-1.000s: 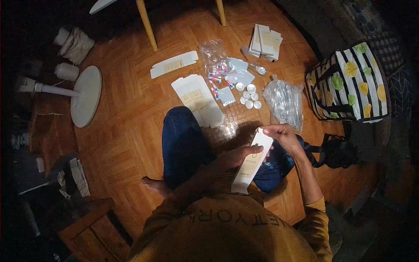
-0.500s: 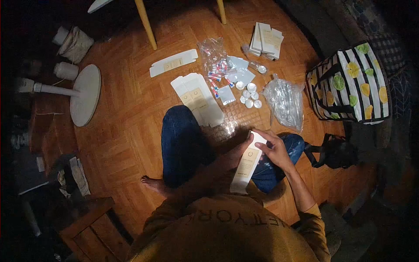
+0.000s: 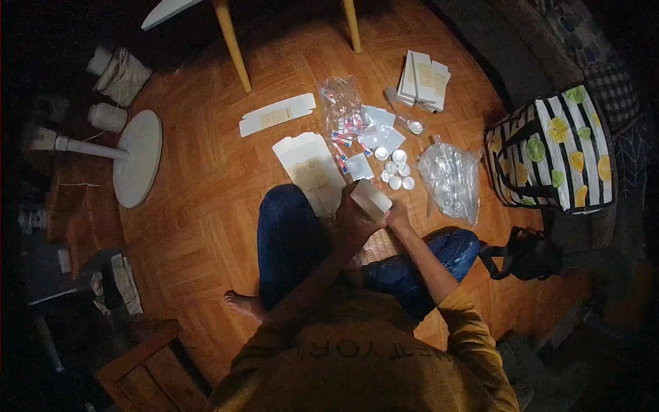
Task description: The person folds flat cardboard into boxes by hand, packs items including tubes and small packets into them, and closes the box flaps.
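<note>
Between my two hands, above the floor in front of my crossed legs, a small white box (image 3: pixel 371 200) is tilted. My left hand (image 3: pixel 351 214) is wrapped round its left side. At its right lower corner my right hand (image 3: pixel 397 215) has its fingers closed on the edge. Just beyond lie flat printed cartons (image 3: pixel 312 172), a small clear sachet (image 3: pixel 359 167), several red, white and blue tubes (image 3: pixel 341 152) and several round silver-white tins (image 3: pixel 395 167). The box's far side is hidden from view.
A crumpled clear plastic bag (image 3: pixel 449 177) lies right of the tins. Farther back are stacked white boxes (image 3: pixel 424 81) and another flat carton (image 3: pixel 277 115). A striped fruit-print bag (image 3: pixel 552 151) stands right; a round white stand (image 3: pixel 137 159) is at left.
The box has moved forward, away from my body, and turned from lengthwise to nearly end-on. Both hands moved with it. The whole view has shifted slightly.
</note>
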Available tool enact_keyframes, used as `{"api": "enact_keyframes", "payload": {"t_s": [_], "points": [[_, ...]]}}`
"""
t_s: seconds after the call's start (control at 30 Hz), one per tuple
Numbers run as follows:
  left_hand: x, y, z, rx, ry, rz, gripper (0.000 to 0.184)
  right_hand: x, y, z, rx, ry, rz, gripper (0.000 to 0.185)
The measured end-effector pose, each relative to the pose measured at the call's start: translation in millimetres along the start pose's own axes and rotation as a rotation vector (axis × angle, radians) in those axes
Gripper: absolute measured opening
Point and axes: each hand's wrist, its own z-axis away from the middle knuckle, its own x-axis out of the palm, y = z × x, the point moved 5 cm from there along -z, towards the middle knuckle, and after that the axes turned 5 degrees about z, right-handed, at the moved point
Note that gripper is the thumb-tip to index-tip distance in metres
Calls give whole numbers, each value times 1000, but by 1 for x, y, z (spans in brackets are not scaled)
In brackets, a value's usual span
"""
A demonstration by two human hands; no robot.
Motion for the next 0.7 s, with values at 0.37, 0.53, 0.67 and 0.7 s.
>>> {"api": "enact_keyframes", "payload": {"t_s": [0.37, 0.53, 0.67, 0.7], "points": [[20, -46, -10, -121, 112, -380, 75, -37, -36, -25, -613, 126, 835, 12], [25, -49, -19, -116, 84, -454, 72, -87, -148, 40, -504, 402, -44, 15], [41, -57, -21, 38, 133, -415, 70, -69, -164, 83, -794, 278, 154, 18], [43, -52, -23, 123, 142, -441, 68, -64, -161, 80, -830, 264, 213, 16]]}}
